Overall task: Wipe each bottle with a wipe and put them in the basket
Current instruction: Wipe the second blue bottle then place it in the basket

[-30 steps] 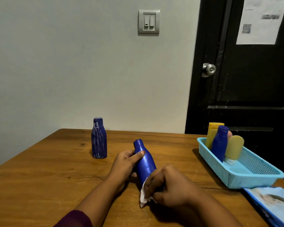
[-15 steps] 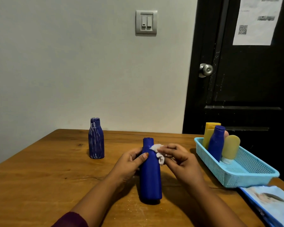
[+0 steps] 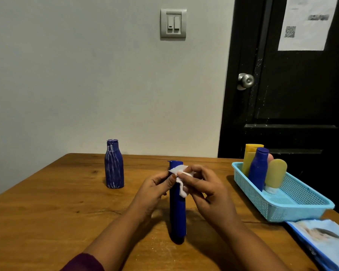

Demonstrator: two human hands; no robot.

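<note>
A: Holding the tall blue bottle [image 3: 177, 212] where?
B: It stands upright on the wooden table [image 3: 47, 212]. The left hand [image 3: 155, 190] curls round its neck, and the right hand [image 3: 207, 190] pinches the white wipe [image 3: 181, 179] against its shoulder.
A: How will it handle?
B: Probably light, stiff plastic, smooth and tippy. Take it mid-body for the blue basket [image 3: 294, 204].
A: Any label?
B: None readable on it. The door notice [image 3: 305, 22] shows a QR code; its text is blurred.

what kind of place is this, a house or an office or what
Likely an ordinary indoor room, perhaps a home or lodging; it is hard to say which. Signs: a wooden table, a light switch above it, and a black door with a round knob and a printed notice.
</note>
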